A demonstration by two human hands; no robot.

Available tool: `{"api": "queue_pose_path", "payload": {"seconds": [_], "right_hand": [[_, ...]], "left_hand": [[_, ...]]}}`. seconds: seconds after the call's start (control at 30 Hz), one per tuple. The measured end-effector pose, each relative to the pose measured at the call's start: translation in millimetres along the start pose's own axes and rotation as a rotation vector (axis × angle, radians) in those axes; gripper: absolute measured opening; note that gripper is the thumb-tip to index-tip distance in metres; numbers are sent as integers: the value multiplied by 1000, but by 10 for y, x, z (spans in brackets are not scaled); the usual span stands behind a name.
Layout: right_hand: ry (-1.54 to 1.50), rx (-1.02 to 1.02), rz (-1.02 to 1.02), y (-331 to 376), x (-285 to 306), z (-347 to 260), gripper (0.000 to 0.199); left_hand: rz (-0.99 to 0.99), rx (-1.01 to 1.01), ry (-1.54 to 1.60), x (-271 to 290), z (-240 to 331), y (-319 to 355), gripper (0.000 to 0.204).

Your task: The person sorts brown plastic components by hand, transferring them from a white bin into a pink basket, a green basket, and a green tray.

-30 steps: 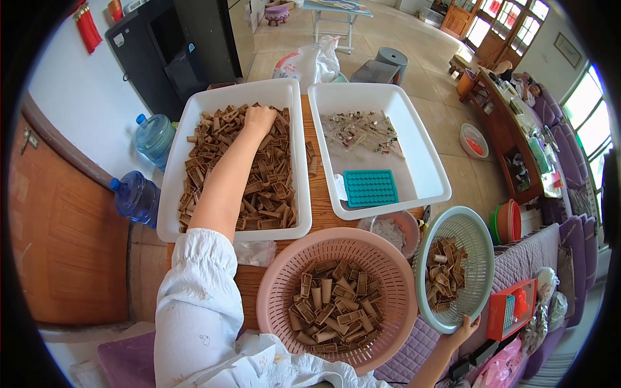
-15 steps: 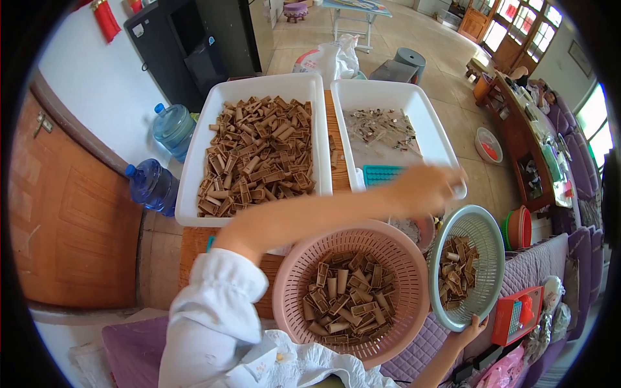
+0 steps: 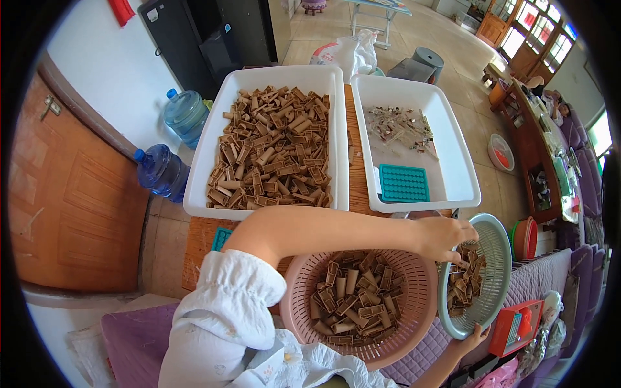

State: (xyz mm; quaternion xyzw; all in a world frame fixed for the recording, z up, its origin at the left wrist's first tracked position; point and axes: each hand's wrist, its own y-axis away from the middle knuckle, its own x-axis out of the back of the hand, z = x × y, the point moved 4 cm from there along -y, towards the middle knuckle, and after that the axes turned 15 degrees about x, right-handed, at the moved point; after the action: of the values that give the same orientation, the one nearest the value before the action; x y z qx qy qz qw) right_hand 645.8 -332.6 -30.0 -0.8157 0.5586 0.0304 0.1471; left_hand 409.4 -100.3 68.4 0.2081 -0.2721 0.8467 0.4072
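I'm reaching my left hand (image 3: pixel 443 236) over the green sieve (image 3: pixel 501 249), fingers curled on brown pieces (image 3: pixel 462 284) | right hand (image 3: pixel 475 337) gripping its rim | risk: sieve tipping, pieces spilling

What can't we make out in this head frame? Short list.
- Left hand: fingertips are down among the brown pieces in the green basket; whether they hold a piece cannot be told.
- Right hand: only the fingers show on the green basket's lower rim; the basket hides the rest.
- Pink basket: near rim covered by the white sleeve.
- Scraps in the right white tray: too small to identify.
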Motion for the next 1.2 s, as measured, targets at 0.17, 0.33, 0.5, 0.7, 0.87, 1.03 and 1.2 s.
{"api": "queue_pose_path", "payload": {"seconds": [0.17, 0.33, 0.5, 0.7, 0.87, 1.03, 1.2], "right_hand": [[12, 16, -20, -28, 60, 53, 50], [4, 18, -21, -12, 47, 4, 50], [12, 3, -22, -11, 27, 25, 49], [18, 9, -27, -23, 59, 44, 50], [-3, 10, -5, -61, 138, 106, 51], [7, 14, -21, -8, 48, 12, 51], [2, 5, -12, -23, 69, 40, 50]], "left_hand": [[67, 145, 15, 774, -169, 389, 25], [171, 864, -762, 2047, -913, 1155, 21], [30, 1351, -1288, 2781, -1738, 2228, 15], [86, 702, -1336, 2662, -2055, 2402, 13], [63, 912, -1235, 2692, -1975, 2385, 19], [12, 1283, -1113, 2638, -1701, 2393, 21], [194, 1118, -897, 2547, -1738, 2347, 19]]}}
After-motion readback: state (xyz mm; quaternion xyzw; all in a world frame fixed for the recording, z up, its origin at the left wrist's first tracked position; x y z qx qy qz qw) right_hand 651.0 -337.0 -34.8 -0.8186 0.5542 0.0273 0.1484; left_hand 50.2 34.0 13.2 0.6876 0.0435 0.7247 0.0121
